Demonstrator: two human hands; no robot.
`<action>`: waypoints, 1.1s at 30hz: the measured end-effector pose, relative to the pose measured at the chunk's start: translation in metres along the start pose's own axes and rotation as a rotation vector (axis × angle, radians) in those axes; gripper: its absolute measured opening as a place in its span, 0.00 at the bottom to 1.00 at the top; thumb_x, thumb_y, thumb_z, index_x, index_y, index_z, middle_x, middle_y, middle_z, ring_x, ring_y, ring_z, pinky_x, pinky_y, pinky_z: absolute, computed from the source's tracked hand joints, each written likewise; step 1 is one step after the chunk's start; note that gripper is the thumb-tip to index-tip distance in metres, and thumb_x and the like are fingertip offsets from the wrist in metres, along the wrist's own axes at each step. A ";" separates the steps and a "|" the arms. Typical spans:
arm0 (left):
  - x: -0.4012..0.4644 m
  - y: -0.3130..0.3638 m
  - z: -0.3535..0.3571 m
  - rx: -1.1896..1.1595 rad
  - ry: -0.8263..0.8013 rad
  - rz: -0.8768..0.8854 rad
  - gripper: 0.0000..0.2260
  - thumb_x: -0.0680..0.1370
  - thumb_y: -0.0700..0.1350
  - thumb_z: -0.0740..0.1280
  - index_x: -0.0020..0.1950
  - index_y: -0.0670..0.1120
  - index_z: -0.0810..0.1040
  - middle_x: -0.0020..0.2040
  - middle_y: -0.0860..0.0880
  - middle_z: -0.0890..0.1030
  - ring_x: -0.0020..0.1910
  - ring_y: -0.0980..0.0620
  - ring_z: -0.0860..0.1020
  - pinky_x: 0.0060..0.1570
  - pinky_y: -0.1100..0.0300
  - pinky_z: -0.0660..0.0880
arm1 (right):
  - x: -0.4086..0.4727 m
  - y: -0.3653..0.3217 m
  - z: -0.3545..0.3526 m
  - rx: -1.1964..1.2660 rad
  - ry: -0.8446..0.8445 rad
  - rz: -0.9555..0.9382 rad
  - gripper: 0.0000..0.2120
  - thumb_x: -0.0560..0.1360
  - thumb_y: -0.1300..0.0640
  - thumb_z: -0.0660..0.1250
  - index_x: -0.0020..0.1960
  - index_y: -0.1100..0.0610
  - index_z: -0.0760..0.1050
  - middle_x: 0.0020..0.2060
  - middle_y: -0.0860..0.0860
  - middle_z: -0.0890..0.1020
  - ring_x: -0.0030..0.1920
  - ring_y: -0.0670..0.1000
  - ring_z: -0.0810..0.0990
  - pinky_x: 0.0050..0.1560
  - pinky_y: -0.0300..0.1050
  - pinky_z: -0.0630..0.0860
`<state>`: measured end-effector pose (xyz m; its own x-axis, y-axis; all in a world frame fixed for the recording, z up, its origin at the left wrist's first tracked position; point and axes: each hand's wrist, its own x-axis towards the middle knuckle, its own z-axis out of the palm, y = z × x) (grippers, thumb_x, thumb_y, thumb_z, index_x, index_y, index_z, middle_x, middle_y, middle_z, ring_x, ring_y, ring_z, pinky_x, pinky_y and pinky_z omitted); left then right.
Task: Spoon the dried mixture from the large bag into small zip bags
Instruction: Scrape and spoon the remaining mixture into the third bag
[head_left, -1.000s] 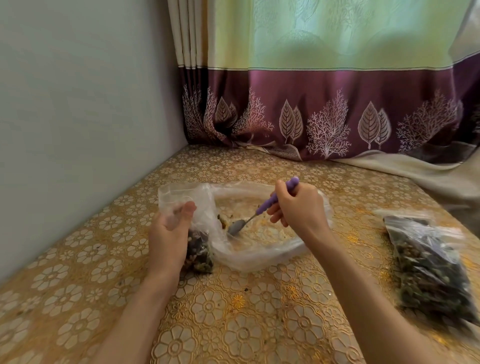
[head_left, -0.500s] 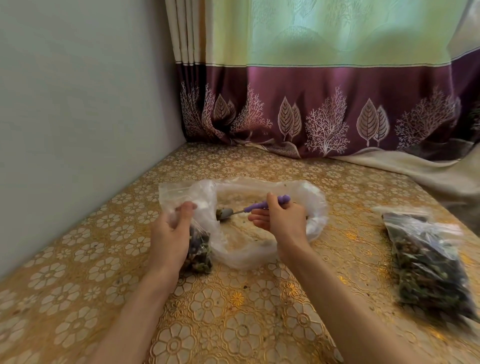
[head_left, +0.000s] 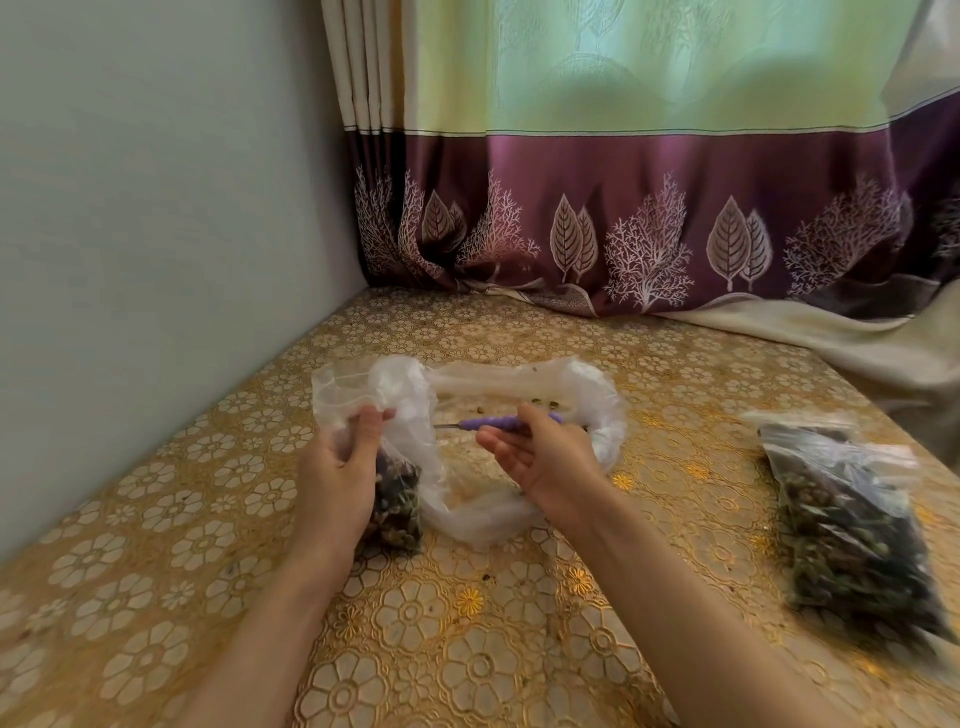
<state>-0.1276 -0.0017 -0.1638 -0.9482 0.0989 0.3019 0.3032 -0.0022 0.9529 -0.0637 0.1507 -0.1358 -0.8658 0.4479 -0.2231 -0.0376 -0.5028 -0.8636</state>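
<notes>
Item one: my left hand (head_left: 343, 467), at about 9 o'clock of the work area, with thumb and fingers pinching the upper edge of a small zip bag (head_left: 387, 483). The bag hangs to the table, its lower part dark with dried mixture (head_left: 397, 506).

Item two: my right hand (head_left: 540, 452), just right of centre, palm turned up, fingers loosely curled round the purple handle of a spoon (head_left: 498, 423). The spoon lies level, metal end pointing to 9 o'clock; I cannot tell what its bowl carries.

Item three: large bag (head_left: 597, 410), clear, slumped open between and beyond both hands, nearly bare, a few crumbs inside toward 12 o'clock.

Item four: filled zip bag (head_left: 852, 525), at 3 o'clock, well apart from my hands, lying flat on the gold floral tablecloth (head_left: 467, 649).

Item five: purple leaf-patterned curtain (head_left: 649, 223), at 12 o'clock.
</notes>
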 end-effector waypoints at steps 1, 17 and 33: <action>0.000 0.001 0.000 -0.002 0.004 0.008 0.12 0.74 0.59 0.60 0.41 0.56 0.80 0.38 0.48 0.75 0.33 0.55 0.70 0.34 0.62 0.67 | 0.000 -0.002 -0.001 0.024 0.015 0.002 0.15 0.80 0.63 0.56 0.41 0.69 0.76 0.45 0.64 0.84 0.33 0.49 0.81 0.28 0.33 0.76; -0.001 0.007 -0.004 -0.007 0.061 0.045 0.06 0.69 0.56 0.67 0.43 0.57 0.78 0.40 0.60 0.83 0.42 0.62 0.80 0.44 0.63 0.73 | -0.025 -0.054 -0.003 -0.060 0.042 -0.425 0.15 0.80 0.59 0.57 0.40 0.65 0.77 0.35 0.56 0.85 0.30 0.48 0.79 0.29 0.36 0.74; -0.001 0.003 -0.004 0.020 -0.001 0.044 0.21 0.66 0.62 0.67 0.52 0.50 0.77 0.47 0.43 0.81 0.48 0.43 0.79 0.43 0.60 0.74 | -0.040 -0.055 0.012 -0.407 -0.284 -0.690 0.10 0.79 0.66 0.57 0.46 0.64 0.77 0.36 0.55 0.85 0.32 0.51 0.80 0.29 0.40 0.75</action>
<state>-0.1265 -0.0053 -0.1612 -0.9338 0.0998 0.3437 0.3466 0.0129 0.9379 -0.0327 0.1513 -0.0736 -0.8092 0.3266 0.4883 -0.4677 0.1449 -0.8720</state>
